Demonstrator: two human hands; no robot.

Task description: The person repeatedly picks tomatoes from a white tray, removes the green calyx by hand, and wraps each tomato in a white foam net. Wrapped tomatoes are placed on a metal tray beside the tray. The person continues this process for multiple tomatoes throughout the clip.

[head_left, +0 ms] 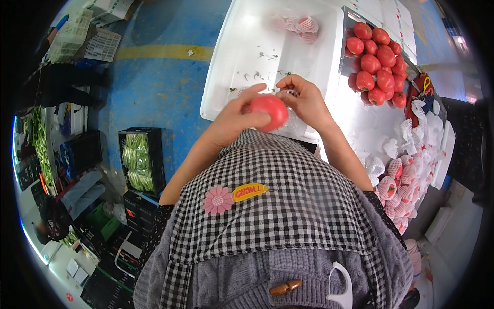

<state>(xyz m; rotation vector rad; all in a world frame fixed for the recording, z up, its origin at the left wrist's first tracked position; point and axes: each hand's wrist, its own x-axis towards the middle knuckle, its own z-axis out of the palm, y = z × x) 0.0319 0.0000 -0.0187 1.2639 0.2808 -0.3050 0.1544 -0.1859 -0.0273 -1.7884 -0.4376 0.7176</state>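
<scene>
My left hand (pixel 239 114) holds a red tomato (pixel 270 112), its thumb across the near side. Just right of the tomato is my right hand (pixel 303 98), fingers bent, with thumb and forefinger near the fruit's upper edge; whether they touch it or pinch something cannot be told. Both hands are over the near end of a white foam box (pixel 251 42). Green scraps (pixel 256 75) lie on its floor, and several net-sleeved tomatoes (pixel 307 25) sit at its far end. Bare tomatoes (pixel 370 63) are grouped on the metal table (pixel 341 92) to the right.
Tomatoes in white foam nets (pixel 395 168) and loose foam sleeves (pixel 407 131) are heaped at the right. Yellow-handled scissors (pixel 427 84) lie beyond them. A black crate (pixel 159 154) of bagged greens stands on the floor at left. Other people are at the far left.
</scene>
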